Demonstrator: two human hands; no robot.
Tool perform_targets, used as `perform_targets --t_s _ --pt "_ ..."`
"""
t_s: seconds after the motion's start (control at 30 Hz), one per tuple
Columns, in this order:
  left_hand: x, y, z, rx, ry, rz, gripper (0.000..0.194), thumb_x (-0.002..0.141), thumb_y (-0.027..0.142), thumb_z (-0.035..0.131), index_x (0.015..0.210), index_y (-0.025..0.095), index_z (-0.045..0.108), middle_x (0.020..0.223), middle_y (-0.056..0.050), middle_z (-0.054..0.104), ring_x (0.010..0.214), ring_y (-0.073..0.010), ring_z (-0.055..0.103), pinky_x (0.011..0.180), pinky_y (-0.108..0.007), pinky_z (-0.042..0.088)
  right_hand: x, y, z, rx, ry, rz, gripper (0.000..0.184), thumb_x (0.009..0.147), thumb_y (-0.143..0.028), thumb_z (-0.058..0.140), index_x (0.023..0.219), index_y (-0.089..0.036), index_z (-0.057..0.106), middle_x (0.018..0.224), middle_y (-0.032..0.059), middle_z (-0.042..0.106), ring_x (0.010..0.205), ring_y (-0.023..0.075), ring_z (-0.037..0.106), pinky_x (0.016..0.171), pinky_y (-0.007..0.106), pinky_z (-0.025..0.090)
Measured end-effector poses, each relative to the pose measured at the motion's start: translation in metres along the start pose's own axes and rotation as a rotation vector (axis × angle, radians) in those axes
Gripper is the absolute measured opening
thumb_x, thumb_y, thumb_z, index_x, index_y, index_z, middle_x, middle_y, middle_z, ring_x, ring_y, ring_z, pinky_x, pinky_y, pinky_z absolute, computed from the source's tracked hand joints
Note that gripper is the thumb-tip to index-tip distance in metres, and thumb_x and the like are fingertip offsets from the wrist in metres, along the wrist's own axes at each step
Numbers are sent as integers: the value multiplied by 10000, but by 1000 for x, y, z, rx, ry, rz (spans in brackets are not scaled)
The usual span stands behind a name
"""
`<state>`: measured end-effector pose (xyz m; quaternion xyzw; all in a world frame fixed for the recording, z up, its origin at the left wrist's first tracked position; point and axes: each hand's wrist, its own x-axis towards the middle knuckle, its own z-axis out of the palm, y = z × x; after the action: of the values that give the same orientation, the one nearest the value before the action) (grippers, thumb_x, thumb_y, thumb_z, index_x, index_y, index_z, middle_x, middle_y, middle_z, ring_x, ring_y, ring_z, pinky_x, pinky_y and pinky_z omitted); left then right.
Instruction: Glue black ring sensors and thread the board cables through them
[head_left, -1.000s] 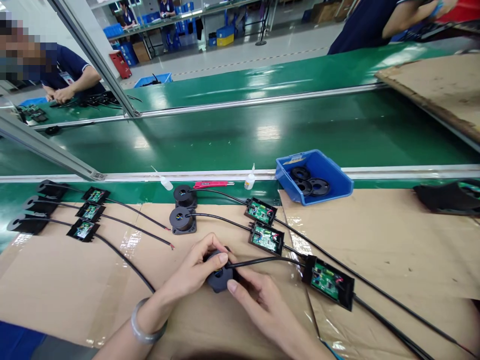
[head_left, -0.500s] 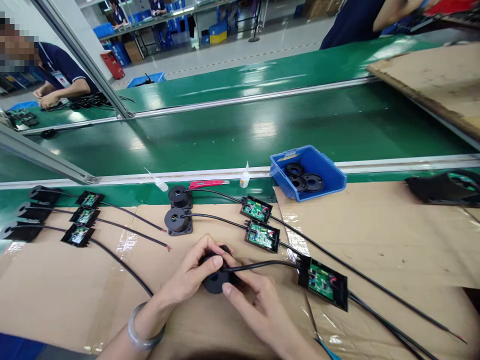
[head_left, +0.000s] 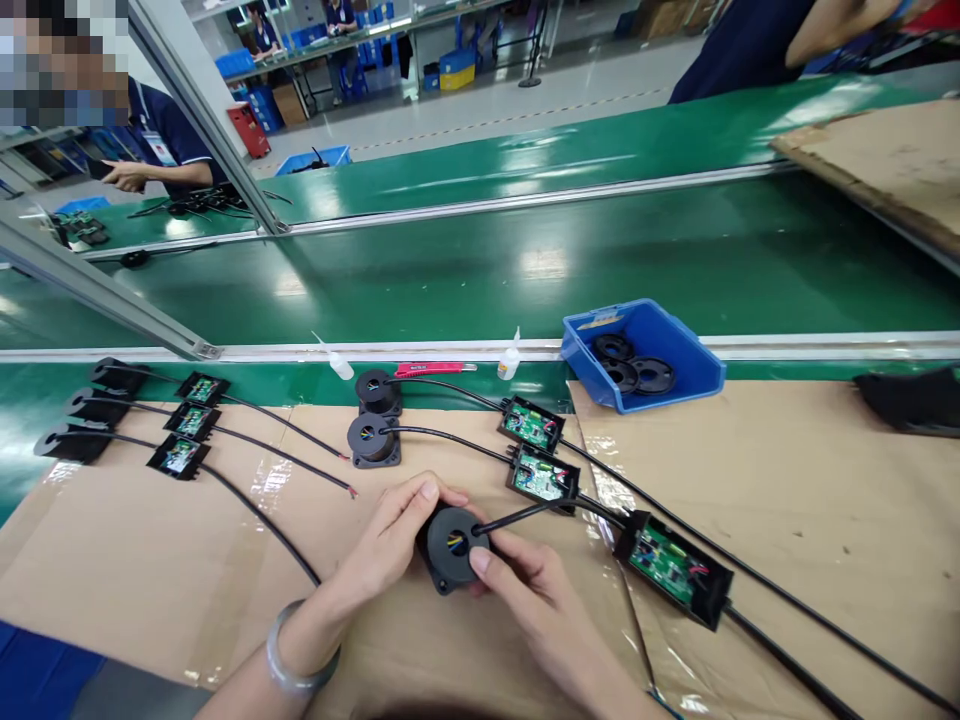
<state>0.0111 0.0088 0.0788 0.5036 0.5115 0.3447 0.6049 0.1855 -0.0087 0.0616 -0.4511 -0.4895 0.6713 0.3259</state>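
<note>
Between my two hands is a round black plastic housing (head_left: 444, 545) on a square flange, tilted toward me, with coloured wires showing in its centre hole. My left hand (head_left: 401, 530) grips its left and upper side. On the right side, my right hand (head_left: 521, 580) holds it, thumb on the face near the cable. A black cable (head_left: 525, 514) runs from the housing to an open black box with a green circuit board (head_left: 671, 568). Just beyond my hands stand two similar round housings (head_left: 373, 440), cabled to two more board boxes (head_left: 541, 474).
A blue bin (head_left: 643, 355) holds several black rings. Near the metal rail lie a red cutter (head_left: 435, 369) and two small white bottles (head_left: 509, 360). Several cabled assemblies (head_left: 180, 456) rest at left on the cardboard (head_left: 247, 560). Across the green bench sits a co-worker (head_left: 169, 140).
The housing has turned so its face with the wire hole shows more fully. My left thumb has moved off the hole toward the upper edge. The whole view has shifted slightly.
</note>
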Motion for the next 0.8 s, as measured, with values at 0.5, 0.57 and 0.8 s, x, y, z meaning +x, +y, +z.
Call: perform_targets --t_s 0.5,0.57,0.8 --pt "-4 3 -3 -91 -137 95 358 886 443 661 1134 186 651 1168 -109 695 1324 -283 487 1106 -410 357 -1 19 -5 59 75 -72 461 851 -524 668 1155 -183 730 1085 115 739 1068 297 666 952 419 538" --pt "-4 -1 -2 -93 -114 72 391 862 457 686 1143 187 647 1233 -121 655 1268 -288 532 1068 -404 390 -1 21 -4 68 71 -86 459 855 -505 672 1180 -183 715 1142 116 721 1059 285 672 936 395 550" --pt "-4 -16 10 -104 17 99 338 837 464 710 1017 184 654 1151 -108 662 1230 -269 532 1050 -379 376 -3 34 0 45 34 -105 384 866 -425 686 1152 -171 721 1073 116 738 964 264 695 859 356 581"
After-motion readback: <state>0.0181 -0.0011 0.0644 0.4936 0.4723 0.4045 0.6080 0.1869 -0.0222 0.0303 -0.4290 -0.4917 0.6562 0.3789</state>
